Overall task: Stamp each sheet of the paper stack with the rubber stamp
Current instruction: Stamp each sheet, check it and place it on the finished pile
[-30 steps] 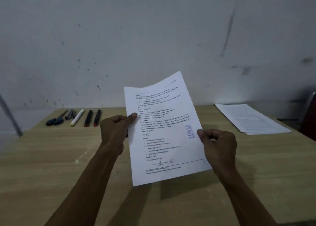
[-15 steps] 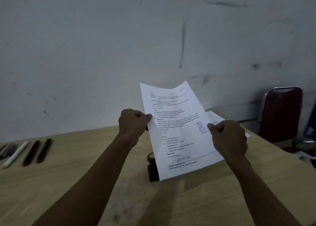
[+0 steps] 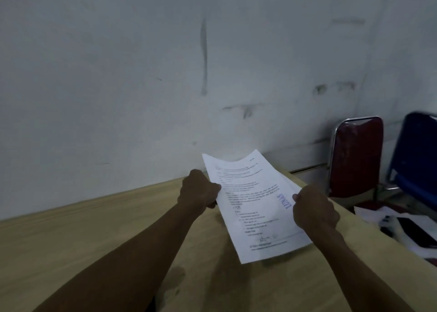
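One white printed paper sheet (image 3: pixel 254 207) bearing one blue stamp mark (image 3: pixel 284 201) hangs above the pale wooden desk (image 3: pixel 82 236), its side edges pinched by two hands, left (image 3: pixel 199 190) and right (image 3: pixel 313 209), near two chairs, one red (image 3: pixel 357 155), one blue (image 3: pixel 416 151).

Scuffed grey wall (image 3: pixel 142 75); wooden table (image 3: pixel 94 240); red chair (image 3: pixel 357 160); seemingly blue chair (image 3: pixel 416 155).

Blue chair (image 3: pixel 416 160) cut off; sheet (image 3: pixel 255 207) text illegible

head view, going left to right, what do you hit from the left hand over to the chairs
left hand → stamped sheet → right hand → red chair → blue chair
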Demonstrator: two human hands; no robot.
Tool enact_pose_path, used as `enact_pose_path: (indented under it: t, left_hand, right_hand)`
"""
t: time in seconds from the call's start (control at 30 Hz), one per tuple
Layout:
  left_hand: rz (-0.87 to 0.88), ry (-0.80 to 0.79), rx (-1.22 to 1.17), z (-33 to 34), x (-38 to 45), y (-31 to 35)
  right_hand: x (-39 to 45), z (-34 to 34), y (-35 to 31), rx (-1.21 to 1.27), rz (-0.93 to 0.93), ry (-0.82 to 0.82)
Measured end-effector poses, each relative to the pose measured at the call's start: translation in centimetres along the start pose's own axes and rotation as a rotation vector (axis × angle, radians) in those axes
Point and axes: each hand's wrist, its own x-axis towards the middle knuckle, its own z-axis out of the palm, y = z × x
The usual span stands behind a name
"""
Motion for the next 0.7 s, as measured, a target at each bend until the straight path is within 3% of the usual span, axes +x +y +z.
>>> enact_pose_path:
  t: [0.3,0.7]
  left_hand:
    - [-0.035,-0.051,0.021,7.6,7.0,-0.2]
    - [-0.025,-0.067,0.132,12.5,12.7,-1.2]
  right_hand:
    - [9.0,3.7,2.1,-0.102,-0.084,-0.015]
    - [15.3,8.1,2.4,-0.195,-0.097,-0.056]
